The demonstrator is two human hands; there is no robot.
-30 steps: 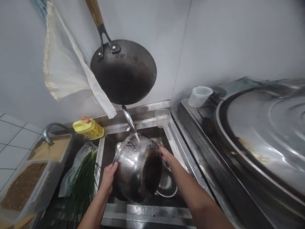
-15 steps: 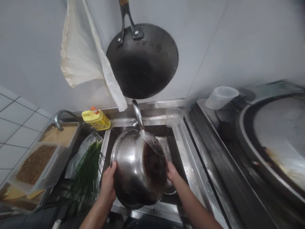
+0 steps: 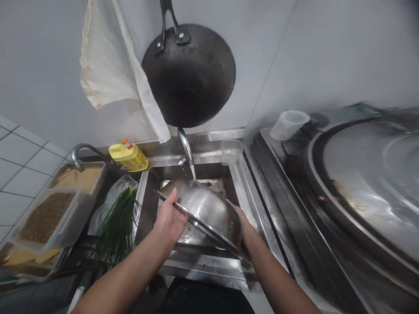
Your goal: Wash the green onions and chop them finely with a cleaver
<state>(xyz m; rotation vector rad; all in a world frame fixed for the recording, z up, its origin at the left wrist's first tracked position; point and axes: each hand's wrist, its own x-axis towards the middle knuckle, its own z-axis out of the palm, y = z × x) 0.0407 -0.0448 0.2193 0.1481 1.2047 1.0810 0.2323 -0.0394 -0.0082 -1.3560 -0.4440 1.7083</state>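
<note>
A steel bowl (image 3: 209,209) is held tilted over the sink (image 3: 238,183), its outside facing up and its rim slanting down to the right. My left hand (image 3: 168,220) grips the rim on the left side, fingers curled around it. My right hand (image 3: 244,220) holds the far right side of the bowl, mostly hidden behind it. Water runs from the tap (image 3: 185,146) onto the bowl's back.
A black wok (image 3: 190,72) and a white cloth (image 3: 111,65) hang on the wall. A yellow bottle (image 3: 128,157), green chives (image 3: 118,222) and trays of food (image 3: 49,213) lie left of the sink. Plastic cups (image 3: 290,123) and a big steel lid (image 3: 369,174) are on the right.
The bowl has been turned from facing right with its dark bottom showing to lying nearly upside down and lower over the sink. My left hand moved up to the rim.
</note>
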